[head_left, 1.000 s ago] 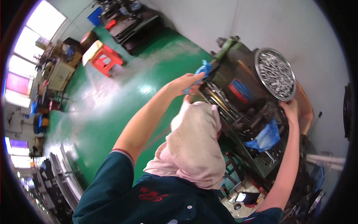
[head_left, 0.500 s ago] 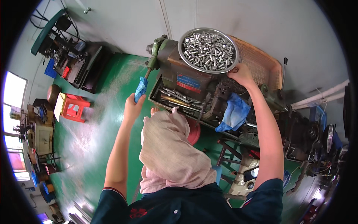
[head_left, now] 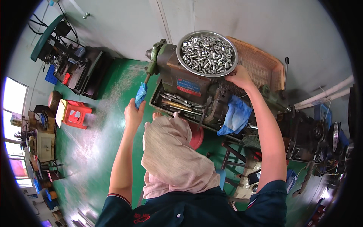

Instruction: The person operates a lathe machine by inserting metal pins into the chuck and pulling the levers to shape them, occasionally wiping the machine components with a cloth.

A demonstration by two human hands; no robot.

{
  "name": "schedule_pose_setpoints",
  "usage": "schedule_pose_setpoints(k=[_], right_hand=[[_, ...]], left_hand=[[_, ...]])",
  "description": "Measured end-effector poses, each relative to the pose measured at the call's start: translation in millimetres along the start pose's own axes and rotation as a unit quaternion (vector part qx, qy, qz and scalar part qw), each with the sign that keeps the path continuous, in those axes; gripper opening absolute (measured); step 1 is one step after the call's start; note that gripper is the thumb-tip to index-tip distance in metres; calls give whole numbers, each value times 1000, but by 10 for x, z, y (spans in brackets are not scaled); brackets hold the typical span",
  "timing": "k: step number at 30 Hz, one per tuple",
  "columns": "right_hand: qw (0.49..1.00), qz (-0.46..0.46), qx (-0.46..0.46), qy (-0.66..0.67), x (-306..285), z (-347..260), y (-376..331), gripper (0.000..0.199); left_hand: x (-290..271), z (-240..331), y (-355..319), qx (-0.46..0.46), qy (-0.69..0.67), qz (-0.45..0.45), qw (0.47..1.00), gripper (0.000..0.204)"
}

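My left hand (head_left: 134, 113) is closed round the lower end of a machine lever. The lever's handle is wrapped in blue film or cloth (head_left: 141, 94), and its rod runs up to a green pivot (head_left: 151, 67). My right hand (head_left: 240, 78) has its fingers curled, just below the right rim of a round steel bowl (head_left: 235, 68) heaped with short metal bolt-like parts (head_left: 207, 55). Its fingertips are partly hidden by the bowl and the machine, so anything in them does not show. A dark metal block (head_left: 221, 99) and a blue cloth (head_left: 237, 115) lie beneath that forearm.
Under the bowl stands the machine (head_left: 172, 73), with a tray of rods and tools (head_left: 181, 104). Behind it rests a tan woven basket (head_left: 261, 60). A cloth (head_left: 176, 159) covers my lap. A red stool (head_left: 76, 113) and another machine (head_left: 85, 72) stand left.
The whole view has shifted slightly. Both hands keep about the same places against the lever and the bowl.
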State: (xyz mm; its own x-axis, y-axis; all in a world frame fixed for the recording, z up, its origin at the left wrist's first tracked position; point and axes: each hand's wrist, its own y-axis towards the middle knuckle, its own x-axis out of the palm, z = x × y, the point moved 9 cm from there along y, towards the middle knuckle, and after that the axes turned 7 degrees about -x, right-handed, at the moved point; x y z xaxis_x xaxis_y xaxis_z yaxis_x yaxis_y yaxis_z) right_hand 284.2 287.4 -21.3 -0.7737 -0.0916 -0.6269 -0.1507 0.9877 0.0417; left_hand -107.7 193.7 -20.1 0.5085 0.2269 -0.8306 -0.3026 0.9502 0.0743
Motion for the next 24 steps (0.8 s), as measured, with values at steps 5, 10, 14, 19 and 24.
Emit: schedule_pose_setpoints(k=[5, 10, 14, 19, 24], right_hand=[[1000, -13, -6, 4, 10, -68, -33, 18], [999, 8, -19, 45, 22, -123, -45, 22], [997, 26, -32, 65, 71, -174, -24, 24], [995, 36, -57, 74, 20, -185, -24, 22], [995, 58, -43, 76, -32, -250, -58, 22]], left_hand=[[4, 12, -13, -6, -2, -8, 1000, 33], [-33, 60, -37, 16, -7, 10, 1000, 33], [-43, 21, -32, -1, 11, 8, 1000, 33], [-6, 62, 19, 2, 24, 0, 1000, 32], [-42, -33, 139, 20, 65, 9, 998, 30]])
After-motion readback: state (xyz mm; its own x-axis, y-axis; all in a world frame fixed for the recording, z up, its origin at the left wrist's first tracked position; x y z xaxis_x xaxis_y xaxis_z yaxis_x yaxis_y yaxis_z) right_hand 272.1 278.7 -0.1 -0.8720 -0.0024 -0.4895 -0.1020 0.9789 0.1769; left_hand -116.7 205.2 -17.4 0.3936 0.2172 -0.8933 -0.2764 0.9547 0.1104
